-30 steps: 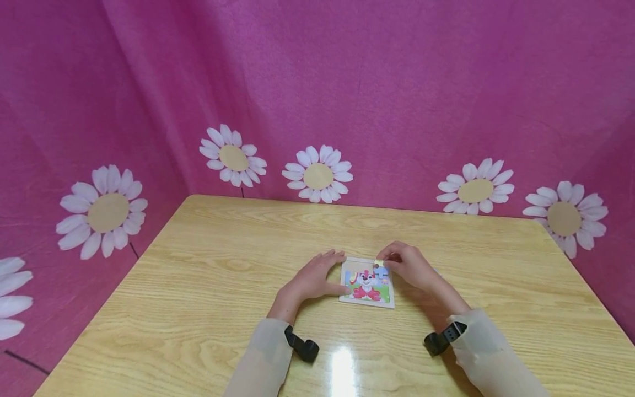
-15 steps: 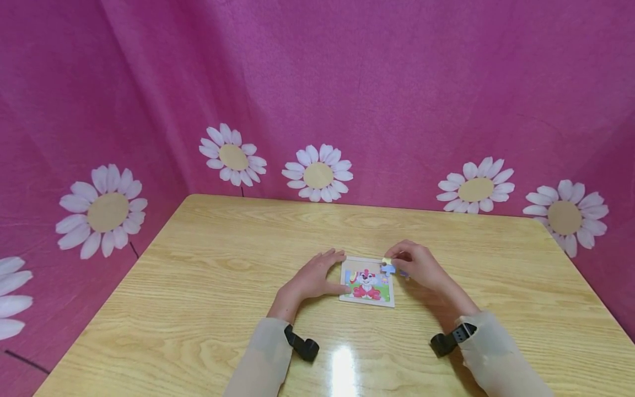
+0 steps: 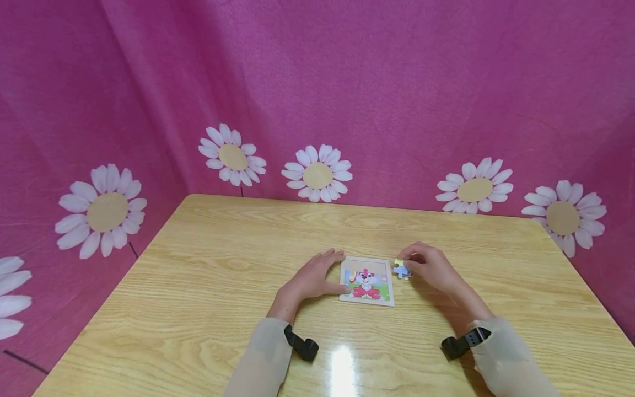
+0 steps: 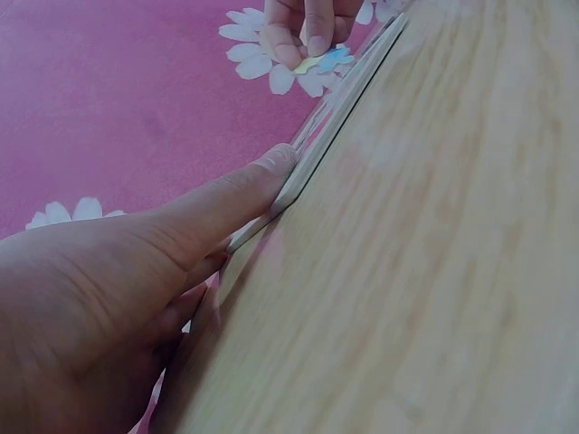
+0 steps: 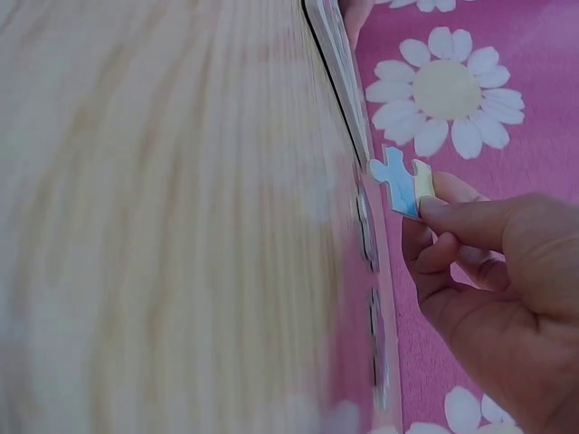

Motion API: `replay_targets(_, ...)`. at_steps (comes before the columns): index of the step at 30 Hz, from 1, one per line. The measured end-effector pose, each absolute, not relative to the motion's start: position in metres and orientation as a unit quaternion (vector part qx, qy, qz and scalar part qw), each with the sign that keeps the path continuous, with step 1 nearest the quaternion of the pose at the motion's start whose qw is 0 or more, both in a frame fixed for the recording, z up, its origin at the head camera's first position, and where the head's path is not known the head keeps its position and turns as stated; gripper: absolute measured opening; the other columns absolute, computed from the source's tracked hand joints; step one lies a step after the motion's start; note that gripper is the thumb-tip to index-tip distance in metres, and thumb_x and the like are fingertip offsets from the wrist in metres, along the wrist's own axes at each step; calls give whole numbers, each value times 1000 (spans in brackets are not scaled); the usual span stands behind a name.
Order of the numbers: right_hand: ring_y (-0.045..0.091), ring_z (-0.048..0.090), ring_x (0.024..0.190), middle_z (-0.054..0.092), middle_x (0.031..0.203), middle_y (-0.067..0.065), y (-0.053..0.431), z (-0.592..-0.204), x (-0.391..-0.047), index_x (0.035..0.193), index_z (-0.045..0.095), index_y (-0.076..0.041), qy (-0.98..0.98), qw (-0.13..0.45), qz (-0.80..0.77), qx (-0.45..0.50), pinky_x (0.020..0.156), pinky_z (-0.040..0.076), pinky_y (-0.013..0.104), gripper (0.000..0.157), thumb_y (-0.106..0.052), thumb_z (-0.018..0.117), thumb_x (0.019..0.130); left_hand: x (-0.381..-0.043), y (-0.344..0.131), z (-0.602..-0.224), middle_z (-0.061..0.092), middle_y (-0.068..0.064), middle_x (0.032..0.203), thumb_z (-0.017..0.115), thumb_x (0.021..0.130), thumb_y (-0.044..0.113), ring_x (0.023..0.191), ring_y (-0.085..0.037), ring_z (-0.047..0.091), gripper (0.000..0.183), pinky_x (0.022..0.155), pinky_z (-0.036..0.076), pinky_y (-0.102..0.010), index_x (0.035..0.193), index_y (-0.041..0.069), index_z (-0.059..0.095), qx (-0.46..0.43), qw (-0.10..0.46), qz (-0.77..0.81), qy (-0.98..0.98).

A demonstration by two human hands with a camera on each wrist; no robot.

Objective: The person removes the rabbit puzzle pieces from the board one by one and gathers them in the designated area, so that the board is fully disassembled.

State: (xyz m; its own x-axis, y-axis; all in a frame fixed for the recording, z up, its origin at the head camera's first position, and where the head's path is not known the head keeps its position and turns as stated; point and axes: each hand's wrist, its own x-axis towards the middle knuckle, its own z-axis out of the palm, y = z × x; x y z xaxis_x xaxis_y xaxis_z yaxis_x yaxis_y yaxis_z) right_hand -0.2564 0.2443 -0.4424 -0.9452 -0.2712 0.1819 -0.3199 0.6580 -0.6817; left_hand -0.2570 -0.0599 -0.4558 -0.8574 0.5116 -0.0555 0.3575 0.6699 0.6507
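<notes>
A small square jigsaw puzzle board (image 3: 367, 302) with a pale frame lies on the table. Its picture shows a red and white cartoon animal; a bare tan strip runs across the top. My left hand (image 3: 313, 277) is spread at the board's left side, thumb resting on the edge and fingertips at the upper left corner. To the right of the board, my right hand (image 3: 434, 268) pinches a blue and yellow puzzle piece (image 5: 399, 185) between thumb and forefinger. In the right wrist view the piece is held up, apart from the table.
More loose puzzle pieces (image 5: 365, 231) lie flat on the wooden table (image 3: 248, 242) near my right hand, partly hidden by it in the head view. A pink curtain (image 3: 387, 110) with white daisies hangs behind the table and along its left side.
My right hand has moved right with the puzzle piece, from over the board's upper right corner to beside the board. The left hand and the board have stayed in place.
</notes>
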Motion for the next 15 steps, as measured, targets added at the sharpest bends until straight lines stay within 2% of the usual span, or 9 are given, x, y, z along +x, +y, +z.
replay_targets(6, 2, 53, 72, 64, 100, 15, 255, -443, -254, 102, 70, -2, -905, 25, 393, 161, 56, 50, 20, 14, 3, 61, 92, -257, -60, -456, 32, 3, 161, 76, 81, 47, 153, -20, 21, 82, 127, 16, -43, 149, 18, 42, 241, 116, 326, 907)
replay_targets(15, 5, 57, 73, 64, 103, 17, 270, -442, -249, 102, 69, 0, -905, 17, 398, 148, 60, 55, 22, 15, 5, 60, 92, -258, -60, -456, 32, 2, 161, 76, 81, 46, 153, -21, 21, 82, 127, 17, -45, 150, 18, 41, 241, 118, 331, 905)
